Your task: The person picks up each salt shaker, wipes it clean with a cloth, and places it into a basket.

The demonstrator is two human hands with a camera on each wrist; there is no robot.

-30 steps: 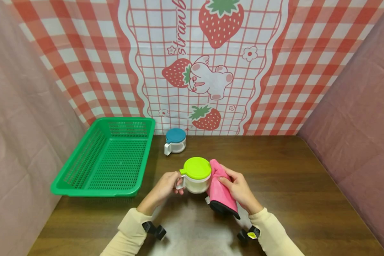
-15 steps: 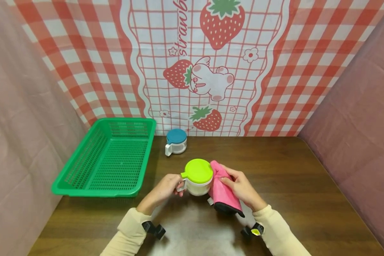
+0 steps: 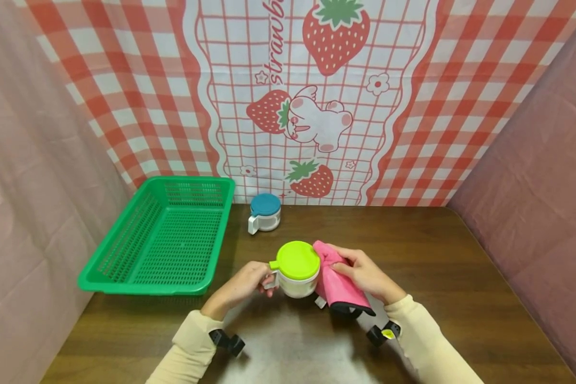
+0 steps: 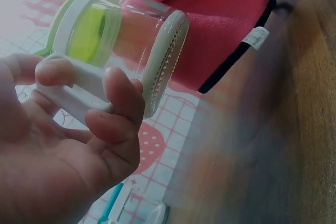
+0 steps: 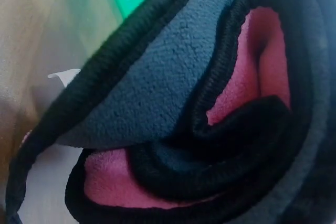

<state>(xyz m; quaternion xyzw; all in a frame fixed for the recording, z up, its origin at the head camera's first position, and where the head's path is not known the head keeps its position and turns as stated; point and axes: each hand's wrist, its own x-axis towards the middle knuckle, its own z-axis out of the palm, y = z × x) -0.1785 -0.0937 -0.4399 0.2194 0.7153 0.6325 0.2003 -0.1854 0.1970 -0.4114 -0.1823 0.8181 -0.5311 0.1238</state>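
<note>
the left hand (image 3: 242, 282) curls its fingers round the handle (image 4: 90, 81) of the lime-lidded cup (image 3: 297, 269), and against its other side the right hand (image 3: 365, 271) grips the pink cloth (image 3: 338, 289), now slanting more outward, so wiping seems ongoing.

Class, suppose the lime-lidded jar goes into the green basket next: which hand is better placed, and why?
Probably the left hand: it grips the lime-lidded jar by its white handle and is nearer the green basket, while the right hand holds the pink cloth.

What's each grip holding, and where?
Left grip: clear round lime-lidded jar, by its white plastic handle. Right grip: black-edged pink cloth, by its bunched upper part.
</note>
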